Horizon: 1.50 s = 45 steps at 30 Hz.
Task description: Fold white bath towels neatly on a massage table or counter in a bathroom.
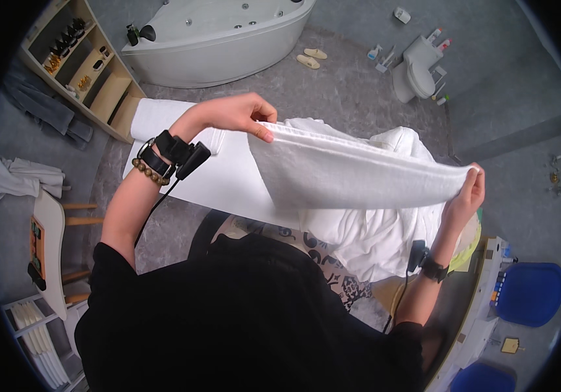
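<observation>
A white towel [359, 171] hangs stretched between my two hands, its folded upper edge slanting down to the right. My left hand [244, 114] pinches one upper corner between thumb and fingers. At the other corner, my right hand [466, 196] is closed on the edge. Below the towel is a long white table [228, 183], partly hidden by it. A crumpled heap of white cloth [378, 251] lies over the right part of the table and spills down its near side. Folded white towels [153, 121] lie at the table's left end.
Beyond the table stand a white bathtub [215, 62], beige slippers [310, 59] and a toilet [417, 72]. A wooden shelf [120, 95] with bottles is at the far left. A white chair [51, 242] stands at left. On the right are a counter [470, 307] and a blue chair [530, 294].
</observation>
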Motion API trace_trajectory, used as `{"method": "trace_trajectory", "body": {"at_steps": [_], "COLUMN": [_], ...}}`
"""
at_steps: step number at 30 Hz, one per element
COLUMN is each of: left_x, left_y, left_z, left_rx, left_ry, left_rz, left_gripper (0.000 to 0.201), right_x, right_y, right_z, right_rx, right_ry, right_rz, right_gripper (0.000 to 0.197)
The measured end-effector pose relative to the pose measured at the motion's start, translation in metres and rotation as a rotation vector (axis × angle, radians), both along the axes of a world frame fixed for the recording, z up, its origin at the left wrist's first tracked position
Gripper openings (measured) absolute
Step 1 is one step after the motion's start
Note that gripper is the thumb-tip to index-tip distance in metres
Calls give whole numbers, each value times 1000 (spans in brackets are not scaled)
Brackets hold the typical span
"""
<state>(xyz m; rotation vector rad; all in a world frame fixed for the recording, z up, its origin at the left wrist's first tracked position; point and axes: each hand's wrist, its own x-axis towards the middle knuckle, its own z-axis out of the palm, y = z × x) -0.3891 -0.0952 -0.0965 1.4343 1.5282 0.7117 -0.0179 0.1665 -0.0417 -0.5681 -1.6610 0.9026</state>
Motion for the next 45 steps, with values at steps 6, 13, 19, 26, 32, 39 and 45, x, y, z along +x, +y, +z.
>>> {"method": "trace_trajectory", "body": {"at_steps": [6,13,19,26,32,39,45], "left_x": [2,50,81,95,117,149,157], "left_y": [-18,-48,-100,-176,-239,-295,-321], "left_z": [-39,-80,-114,-159,-191,-193,-173], "left_rx": [116,-16,-90,-146,-25,-77,-85], "left_ry": [-166,-445,-332,-265,-302,-369,-349], "left_rz": [220,294,286,446,613,492,437], "left_gripper": [27,21,20,20,18,20,23], "right_x": [12,27,26,23,31,100,142], "right_y": [-64,-81,-115,-202,-308,-376,-373], "right_z": [-34,-155,-254,-252,-203,-216,-247], "right_rx": [-383,-573,-875,-926,-1033,-973,-986], "right_ry": [-219,-452,-556,-591,-395,-576,-380], "right_rz": [172,511,574,651,852,783,413], "right_gripper": [17,18,21,21,21,21,23]}}
